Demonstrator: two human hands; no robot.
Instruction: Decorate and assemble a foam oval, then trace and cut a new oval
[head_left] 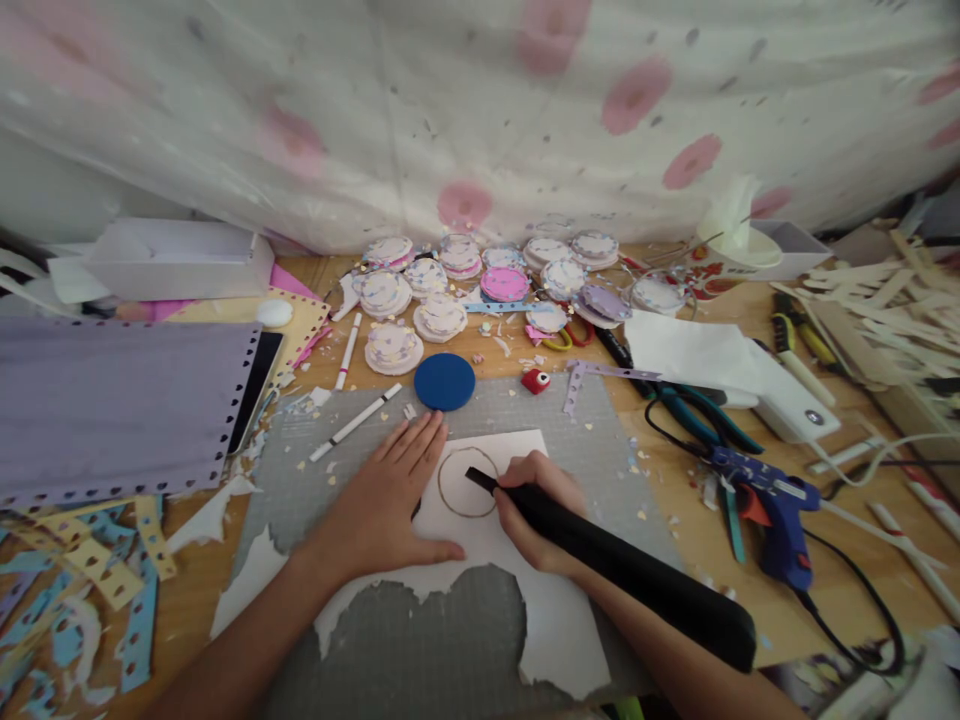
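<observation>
My left hand (pixel 401 500) lies flat with fingers spread on a torn white sheet of paper (pixel 562 620), left of a brown circle outline (pixel 442 495) on it. In my right hand (pixel 536 510) is a long black tool (pixel 622 560), its narrow tip over the inside of the circle. Whether the tip touches the paper I cannot tell. A blue disc (pixel 445 381) sits just beyond my left fingertips. Under the paper is a grey cutting mat (pixel 420 650).
Stacks of round paper pieces (pixel 394 347) line the back. A blue glue gun (pixel 780 510) and pliers (pixel 701 415) lie right. Purple sheets (pixel 112 410) and paper scraps (pixel 97 570) are left. Two white markers (pixel 356 422) (pixel 349 350) lie by the mat's upper left.
</observation>
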